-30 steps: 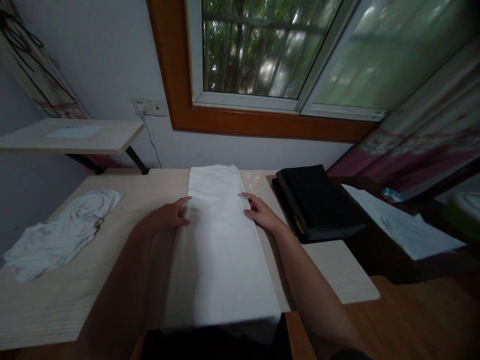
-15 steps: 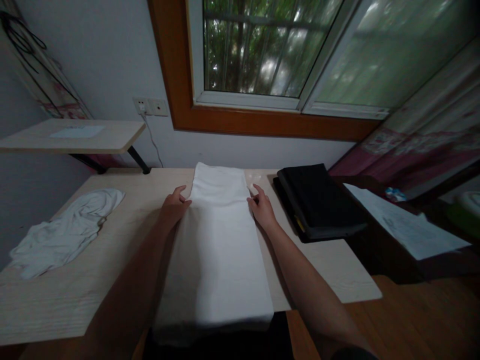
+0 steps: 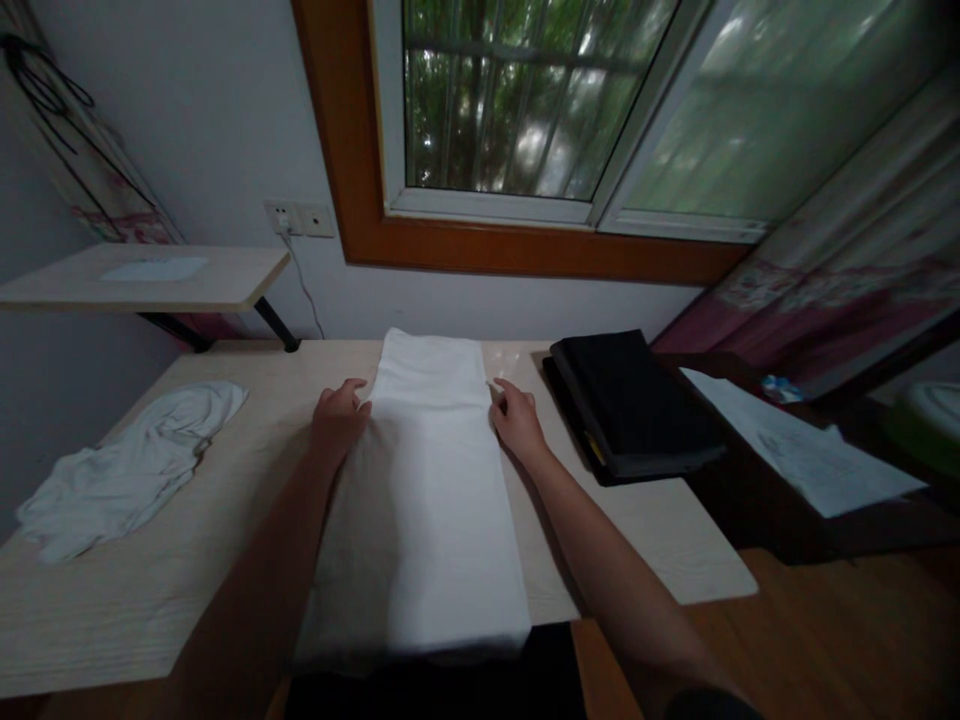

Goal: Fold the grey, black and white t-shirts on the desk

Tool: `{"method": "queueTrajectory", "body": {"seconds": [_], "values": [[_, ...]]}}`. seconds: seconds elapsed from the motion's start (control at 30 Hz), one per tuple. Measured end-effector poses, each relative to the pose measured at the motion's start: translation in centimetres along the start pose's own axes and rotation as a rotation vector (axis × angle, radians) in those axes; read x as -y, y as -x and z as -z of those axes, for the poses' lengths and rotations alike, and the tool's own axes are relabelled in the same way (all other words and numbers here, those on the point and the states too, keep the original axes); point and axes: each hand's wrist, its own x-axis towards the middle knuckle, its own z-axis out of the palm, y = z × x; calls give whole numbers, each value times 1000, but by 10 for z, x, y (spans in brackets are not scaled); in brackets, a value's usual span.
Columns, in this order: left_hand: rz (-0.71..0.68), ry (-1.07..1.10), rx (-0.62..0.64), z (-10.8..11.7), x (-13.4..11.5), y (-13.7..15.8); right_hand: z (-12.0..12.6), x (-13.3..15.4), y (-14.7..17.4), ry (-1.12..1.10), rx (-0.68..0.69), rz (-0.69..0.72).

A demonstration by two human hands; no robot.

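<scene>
A long white cloth (image 3: 442,500) lies folded lengthwise on the table, its near end hanging over the front edge. A crosswise crease runs over its upper part, level with my thumbs. At the left edge of the cloth, my left hand (image 3: 341,415) has its thumb and curled fingers closed on the fabric, the index finger raised. My right hand (image 3: 517,415) mirrors it at the right edge, thumb against the fabric and index finger bent above it. The fingertips under or behind the edge are partly hidden.
A crumpled white garment (image 3: 135,470) lies at the left on the wooden table (image 3: 247,520). Behind it stands a raised shelf (image 3: 232,280). A black folder (image 3: 637,405) is to the right, beside papers (image 3: 802,450) on a dark surface. A window wall closes the back.
The view has shifted slightly, so everything sits a little further left or lower. Both hands stay at the cloth's edges, and the cloth keeps its shape.
</scene>
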Motion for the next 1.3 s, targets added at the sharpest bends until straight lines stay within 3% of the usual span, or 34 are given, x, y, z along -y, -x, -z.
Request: {"method": "queueTrajectory", "body": {"seconds": [0.13,0.27,0.4,0.53,0.7,0.97,1.13,1.3], "values": [[-202,-134,-76,6,-14,6,3,13,1,138,-48,61],[-462,-142,75,-2,-26,11,-10,45,-1,119,-9,222],[-472,-175,199,-12,-26,17,-43,83,1,98,198,383],[-424,-210,190,-15,-18,19,-71,98,1,104,338,441],[-375,-220,177,-13,-14,19,-70,80,-11,133,349,375],[-362,-344,161,-17,-14,20,-20,25,-31,400,434,106],[-363,-389,127,-22,-11,20,-5,6,-18,471,378,68],[-369,-393,130,-21,-11,22,3,5,9,486,293,71]]}}
